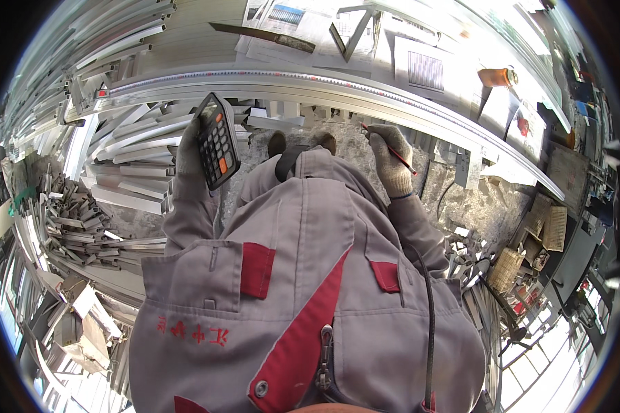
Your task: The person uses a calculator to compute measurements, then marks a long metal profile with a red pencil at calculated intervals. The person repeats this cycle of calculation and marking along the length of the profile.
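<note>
Left hand (189,150), gloved, at 10 o'clock: fingers gripping the edge of a black calculator (219,143), keys showing. Right hand (393,164), gloved, at 2: fingers closed on a slim red-and-black pencil (404,162). Measuring tape (277,73) stretched across 12; wooden-handled knife (265,36) beyond, nearer 11. Metal offcuts (76,219) heaped at 9.

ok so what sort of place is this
Probably a metal-cutting or fabrication workshop: piles of silvery bars and short offcuts crowd the left side, and a long measuring scale runs along the workbench.
</note>
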Demonstrator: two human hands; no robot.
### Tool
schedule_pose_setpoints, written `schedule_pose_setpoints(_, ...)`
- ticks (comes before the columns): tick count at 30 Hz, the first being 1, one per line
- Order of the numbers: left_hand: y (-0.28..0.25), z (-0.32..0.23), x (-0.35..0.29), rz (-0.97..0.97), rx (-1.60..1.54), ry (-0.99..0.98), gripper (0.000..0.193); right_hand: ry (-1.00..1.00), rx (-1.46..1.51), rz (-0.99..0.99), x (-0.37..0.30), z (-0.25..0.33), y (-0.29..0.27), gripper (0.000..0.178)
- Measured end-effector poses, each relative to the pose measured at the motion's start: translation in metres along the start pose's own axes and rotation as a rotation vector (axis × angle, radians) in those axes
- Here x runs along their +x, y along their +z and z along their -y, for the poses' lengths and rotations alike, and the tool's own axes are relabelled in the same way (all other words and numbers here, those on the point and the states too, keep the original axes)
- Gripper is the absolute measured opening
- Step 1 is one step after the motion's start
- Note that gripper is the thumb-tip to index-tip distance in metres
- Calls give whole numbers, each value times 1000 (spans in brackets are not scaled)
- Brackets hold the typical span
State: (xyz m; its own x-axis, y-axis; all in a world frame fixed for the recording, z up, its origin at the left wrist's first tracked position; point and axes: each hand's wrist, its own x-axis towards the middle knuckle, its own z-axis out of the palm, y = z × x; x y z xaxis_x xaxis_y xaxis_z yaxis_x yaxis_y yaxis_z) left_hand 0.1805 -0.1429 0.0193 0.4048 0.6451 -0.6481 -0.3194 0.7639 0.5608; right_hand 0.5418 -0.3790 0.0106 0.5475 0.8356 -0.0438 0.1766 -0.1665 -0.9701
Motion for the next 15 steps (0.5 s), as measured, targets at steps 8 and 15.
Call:
schedule_pose_setpoints(8, -3, 33, -23, -83, -76, 40, 61, 153, 63, 123, 5, -45, -23, 20)
schedule_pose_setpoints(15, 13, 38, -47, -4, -93, 86, 68, 55, 13, 214, 21, -53, -26, 20)
